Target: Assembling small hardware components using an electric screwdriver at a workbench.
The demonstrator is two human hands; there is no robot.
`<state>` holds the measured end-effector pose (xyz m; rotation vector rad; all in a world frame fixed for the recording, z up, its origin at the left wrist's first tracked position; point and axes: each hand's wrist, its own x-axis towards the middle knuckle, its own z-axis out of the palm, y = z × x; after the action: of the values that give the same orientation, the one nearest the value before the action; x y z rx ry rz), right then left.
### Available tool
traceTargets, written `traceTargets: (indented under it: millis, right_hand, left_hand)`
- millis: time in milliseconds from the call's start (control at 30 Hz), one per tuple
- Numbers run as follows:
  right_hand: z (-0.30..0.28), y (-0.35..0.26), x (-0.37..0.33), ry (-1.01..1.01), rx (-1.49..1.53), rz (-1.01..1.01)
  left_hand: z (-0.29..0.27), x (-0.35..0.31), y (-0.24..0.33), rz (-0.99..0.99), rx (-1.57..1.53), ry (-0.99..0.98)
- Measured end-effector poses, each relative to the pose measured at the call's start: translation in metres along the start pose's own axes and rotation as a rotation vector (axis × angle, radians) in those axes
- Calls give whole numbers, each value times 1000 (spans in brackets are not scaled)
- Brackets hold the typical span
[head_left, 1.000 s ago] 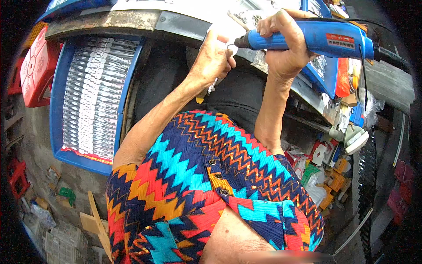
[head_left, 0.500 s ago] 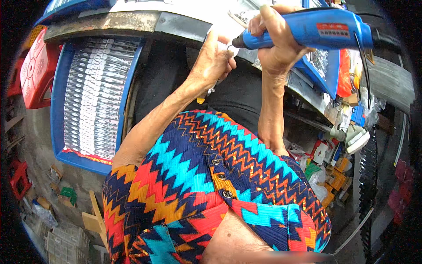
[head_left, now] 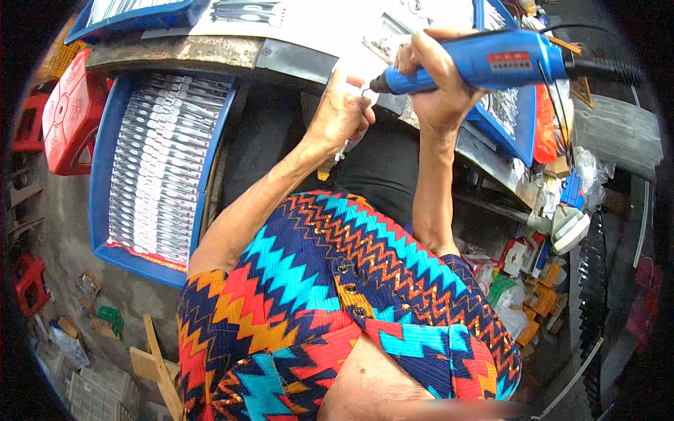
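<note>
My right hand (head_left: 444,91) is closed round the body of a blue electric screwdriver (head_left: 495,62), which lies almost level with its dark nose to the left. The thin bit meets a small whitish piece (head_left: 366,95) pinched in the fingers of my left hand (head_left: 337,119). Bright glare and the fingers hide most of that piece, so its kind is not clear. A narrow silvery part with a yellow end (head_left: 324,173) shows below my left hand; whether the hand holds it cannot be told.
At the left, a blue tray (head_left: 98,210) holds rows of packed slim silver-and-white items, beside a red stool (head_left: 67,116). Another blue tray (head_left: 516,144) stands right of the brightly lit worktop (head_left: 309,28). A black cable (head_left: 611,69) trails from the screwdriver. Boxes and plastic litter the right-hand floor.
The whole view has shifted slightly, with the trays and stool lower and more of the worktop showing. Both hands keep their holds, the screwdriver bit still at the left fingers.
</note>
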<state>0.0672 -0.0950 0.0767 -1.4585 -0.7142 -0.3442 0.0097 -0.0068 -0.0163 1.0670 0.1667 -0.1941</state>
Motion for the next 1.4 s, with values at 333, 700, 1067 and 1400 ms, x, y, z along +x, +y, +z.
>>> traceTargets:
  millis: [333,700,1067,1400]
  right_hand:
    - [5,-20,-5,167,47,133]
    - [-1,-9,-16,105,-3,147]
    - [-11,-4,-26,-40,-86,9]
    - [-4,-16,-26,32,101,122]
  left_hand:
    - [-9,-13,10,-80,-293,-190]
    - [-49,25,109,480,671,7]
    - [-103,109,156,881,1429,64]
    - [-113,119,151,891,1486,33]
